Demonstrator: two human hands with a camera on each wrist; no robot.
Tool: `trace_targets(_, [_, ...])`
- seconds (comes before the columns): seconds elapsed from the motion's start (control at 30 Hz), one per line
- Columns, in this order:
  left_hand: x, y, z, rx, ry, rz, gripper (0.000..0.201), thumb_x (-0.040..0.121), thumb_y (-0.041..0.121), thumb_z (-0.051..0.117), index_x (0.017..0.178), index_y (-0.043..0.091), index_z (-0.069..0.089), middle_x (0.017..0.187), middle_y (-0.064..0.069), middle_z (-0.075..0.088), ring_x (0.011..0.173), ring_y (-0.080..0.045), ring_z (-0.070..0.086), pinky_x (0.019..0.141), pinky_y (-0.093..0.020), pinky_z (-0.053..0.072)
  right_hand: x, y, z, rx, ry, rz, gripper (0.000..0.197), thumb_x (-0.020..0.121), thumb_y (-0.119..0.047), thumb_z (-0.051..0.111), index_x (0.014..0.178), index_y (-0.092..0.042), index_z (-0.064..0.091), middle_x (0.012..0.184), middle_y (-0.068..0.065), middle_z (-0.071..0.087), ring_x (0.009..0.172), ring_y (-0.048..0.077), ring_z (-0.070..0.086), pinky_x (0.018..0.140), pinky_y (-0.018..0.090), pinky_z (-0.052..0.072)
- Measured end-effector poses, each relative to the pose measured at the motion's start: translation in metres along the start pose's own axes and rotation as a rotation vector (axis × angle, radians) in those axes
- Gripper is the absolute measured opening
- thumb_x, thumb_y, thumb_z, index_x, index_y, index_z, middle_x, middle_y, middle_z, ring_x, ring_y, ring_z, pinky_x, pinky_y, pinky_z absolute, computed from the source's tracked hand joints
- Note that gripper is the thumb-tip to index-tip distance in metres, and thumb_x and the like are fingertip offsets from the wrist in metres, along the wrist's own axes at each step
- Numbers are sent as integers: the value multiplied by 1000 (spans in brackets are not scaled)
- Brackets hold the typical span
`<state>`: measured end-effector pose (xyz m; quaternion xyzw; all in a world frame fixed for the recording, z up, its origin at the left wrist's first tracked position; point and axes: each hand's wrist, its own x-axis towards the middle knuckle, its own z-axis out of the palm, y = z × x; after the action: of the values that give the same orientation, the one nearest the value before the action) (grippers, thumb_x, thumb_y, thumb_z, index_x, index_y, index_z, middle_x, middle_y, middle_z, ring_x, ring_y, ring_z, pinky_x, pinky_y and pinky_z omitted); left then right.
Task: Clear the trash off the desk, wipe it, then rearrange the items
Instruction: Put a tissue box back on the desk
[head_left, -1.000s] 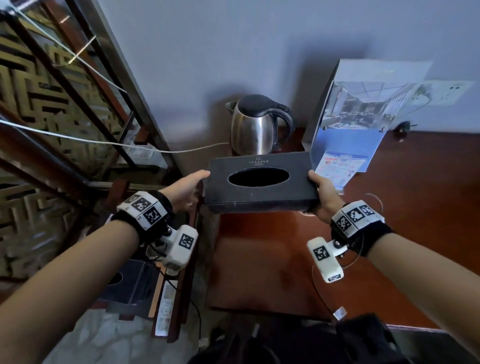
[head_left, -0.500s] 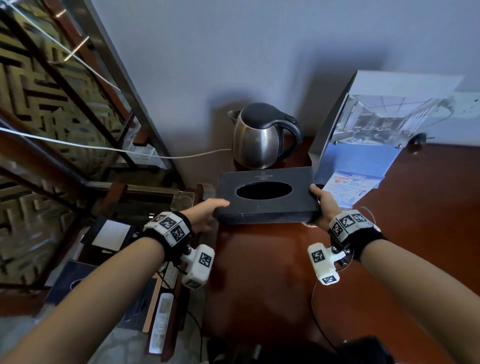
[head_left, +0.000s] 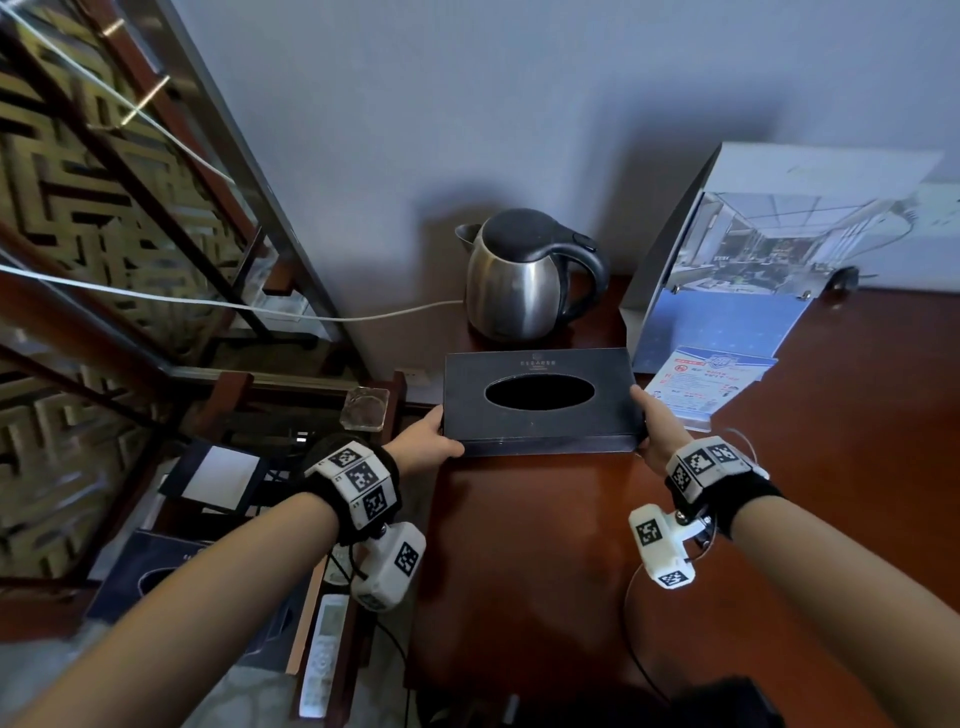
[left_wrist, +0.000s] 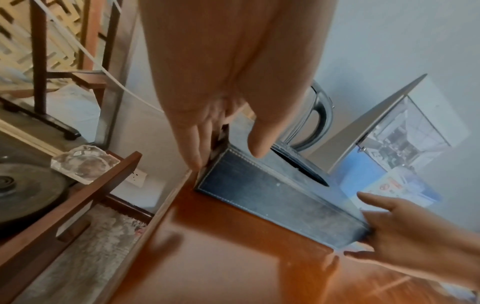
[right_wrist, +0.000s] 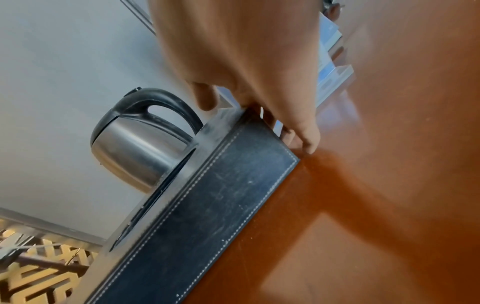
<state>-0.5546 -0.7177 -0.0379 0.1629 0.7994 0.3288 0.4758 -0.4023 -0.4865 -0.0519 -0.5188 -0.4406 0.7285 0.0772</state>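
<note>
Sitting flat at the back-left part of the desk, just in front of the kettle, the black tissue box is held at its two short ends. The left hand clasps the left end, thumb over the top edge and fingers down the side; the right hand takes the right end the same way, with fingers reaching down to the wood. Both hands are closed on the box, not merely resting against it. It looks like a stiff, stitched, leather-covered case, and the oval opening shows only darkness, so I would guess it is light and nearly empty. Its faces look smooth and a little dusty, so a grip on the short ends with thumbs hooked over the rim seems the safest hold; it should not bend or crush. To its right a leaflet stand sits near, and a large display board leans against the wall. A glass ashtray rests on the lower shelf off the desk's left edge.
</note>
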Motion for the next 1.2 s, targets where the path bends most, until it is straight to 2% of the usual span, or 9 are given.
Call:
trace_targets(0.1, [7, -7, -1, 115, 121, 76, 67, 86, 8, 61, 145, 17, 32, 136, -7, 52, 123, -22, 51, 102, -30, 41, 2, 2, -4, -100, 24, -6, 15, 100, -17, 40, 111, -10, 46, 92, 6, 57, 56, 7, 60, 44, 16, 42])
trace_targets(0.27, [13, -5, -2, 114, 161, 106, 70, 87, -2, 56, 148, 15, 26, 140, -5, 48, 132, -17, 42, 101, -15, 29, 5, 12, -14, -316, 38, -68, 36, 97, -2, 34, 131, -4, 47, 109, 11, 50, 72, 11, 49, 63, 24, 39])
trace_targets(0.37, [15, -1, -3, 158, 174, 102, 70, 89, -2, 54, 149, 16, 24, 142, -9, 47, 135, -18, 40, 94, -10, 28, 5, 17, -14, -323, 30, -70, 38, 97, -1, 33, 131, -12, 46, 111, 9, 51, 81, 15, 52, 69, 25, 42])
trace_targets(0.5, [17, -2, -4, 207, 188, 92, 71, 90, 2, 55, 150, 18, 21, 143, -11, 46, 135, -19, 39, 101, -18, 30, 10, 20, -12, -410, 51, -83, 40, 93, -5, 37, 130, -12, 51, 115, 11, 56, 99, 23, 53, 92, 38, 43])
trace_targets(0.67, [22, -4, -7, 215, 167, 72, 73, 90, 4, 55, 152, 20, 18, 146, -9, 42, 138, -18, 35, 108, -31, 36, 20, 27, -15, -463, 48, -87, 36, 91, -8, 39, 123, -11, 54, 108, 9, 59, 101, 27, 56, 98, 43, 41])
trace_targets(0.87, [23, -7, -5, 193, 176, 87, 72, 92, 4, 53, 152, 20, 16, 148, -9, 40, 139, -19, 33, 109, -32, 35, 4, 20, -7, -408, 61, -82, 29, 93, -5, 35, 112, -20, 50, 88, 4, 54, 71, 14, 48, 71, 31, 40])
trace_targets(0.97, [23, -9, -3, 198, 193, 104, 71, 93, 4, 51, 152, 20, 15, 148, -7, 40, 136, -22, 38, 107, -24, 30, 5, 20, -8, -453, 70, -92, 30, 94, -7, 34, 118, -13, 51, 83, 5, 51, 70, 17, 47, 72, 33, 38])
trace_targets(1.1, [21, -9, -3, 223, 217, 132, 69, 94, 5, 51, 151, 19, 16, 145, -9, 43, 131, -25, 44, 103, -24, 33, 3, 15, -7, -592, 75, -85, 32, 93, -7, 37, 122, -1, 50, 97, 12, 53, 85, 27, 50, 75, 34, 39])
trace_targets(1.2, [17, -8, -4, 277, 256, 148, 65, 94, 7, 53, 150, 17, 22, 144, -10, 45, 131, -25, 44, 106, -27, 32, -5, 12, -3, -721, 175, -162, 40, 89, -9, 44, 128, -3, 48, 121, 17, 53, 109, 32, 50, 94, 37, 41])
